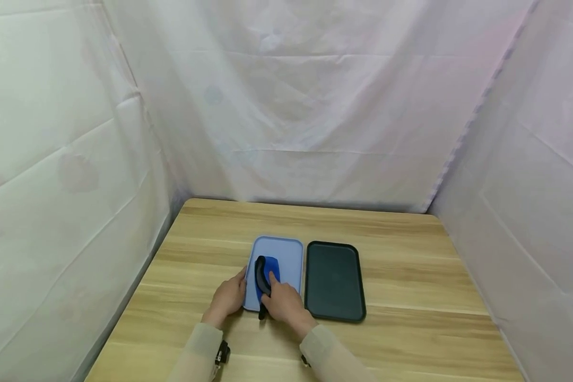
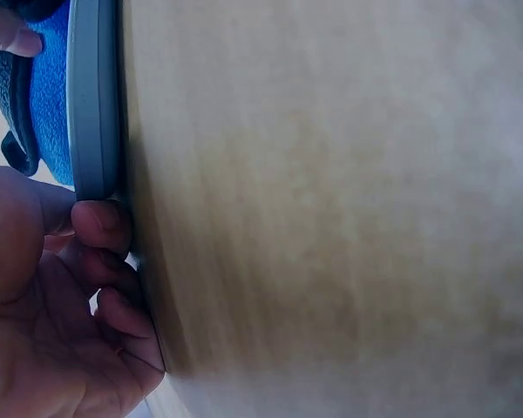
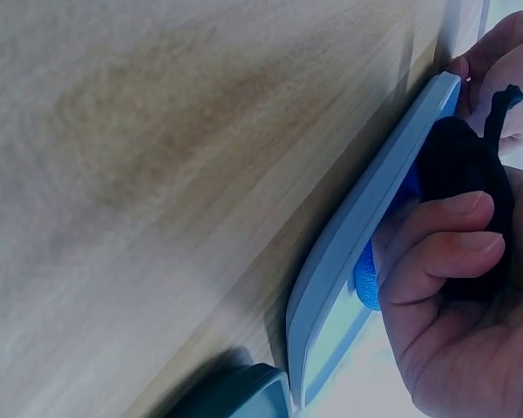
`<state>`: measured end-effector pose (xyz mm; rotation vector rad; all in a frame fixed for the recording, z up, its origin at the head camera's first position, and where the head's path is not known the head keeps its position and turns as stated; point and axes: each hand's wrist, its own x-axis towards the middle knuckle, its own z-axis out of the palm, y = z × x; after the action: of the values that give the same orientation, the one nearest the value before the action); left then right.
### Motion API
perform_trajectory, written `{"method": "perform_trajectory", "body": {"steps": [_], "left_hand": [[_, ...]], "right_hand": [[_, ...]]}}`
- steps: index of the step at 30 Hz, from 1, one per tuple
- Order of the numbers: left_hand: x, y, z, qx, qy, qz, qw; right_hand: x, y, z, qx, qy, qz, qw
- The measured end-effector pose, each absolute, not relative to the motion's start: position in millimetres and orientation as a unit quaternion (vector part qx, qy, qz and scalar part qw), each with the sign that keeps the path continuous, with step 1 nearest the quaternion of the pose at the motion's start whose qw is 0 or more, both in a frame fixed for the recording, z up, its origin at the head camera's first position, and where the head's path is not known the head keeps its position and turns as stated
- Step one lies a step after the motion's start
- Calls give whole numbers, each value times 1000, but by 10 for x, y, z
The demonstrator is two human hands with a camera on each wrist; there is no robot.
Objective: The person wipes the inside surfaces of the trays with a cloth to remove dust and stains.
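My right hand grasps a black handle, with a blue pad below. My left hand holds the tray.

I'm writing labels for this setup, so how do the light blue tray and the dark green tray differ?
Colour: the light blue tray is pale, while the dark green tray is nearly black.
Load: the light blue tray bears a blue and black item; nothing shows on the dark green tray.
Place: in the head view, the light blue tray lies left of the dark green tray.
Shared: rounded corners and raised rims.
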<state>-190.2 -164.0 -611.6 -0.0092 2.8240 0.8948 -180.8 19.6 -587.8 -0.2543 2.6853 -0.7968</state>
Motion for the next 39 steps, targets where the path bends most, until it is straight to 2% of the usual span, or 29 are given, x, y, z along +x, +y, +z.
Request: {"method": "perform_trajectory", "body": {"steps": [14, 22, 39], "left_hand": [[-1868, -1697, -6153, -19, 945, 311, 99], [-1862, -1670, -6136, -13, 946, 311, 89], [-1910, -1645, -6150, -8, 947, 308, 86]], "right_hand": [[-1719, 267, -5876, -79, 941, -287, 162], [-1702, 348, -5868, -65, 941, -289, 165], [-1662, 496, -5818, -40, 942, -305, 138]]}}
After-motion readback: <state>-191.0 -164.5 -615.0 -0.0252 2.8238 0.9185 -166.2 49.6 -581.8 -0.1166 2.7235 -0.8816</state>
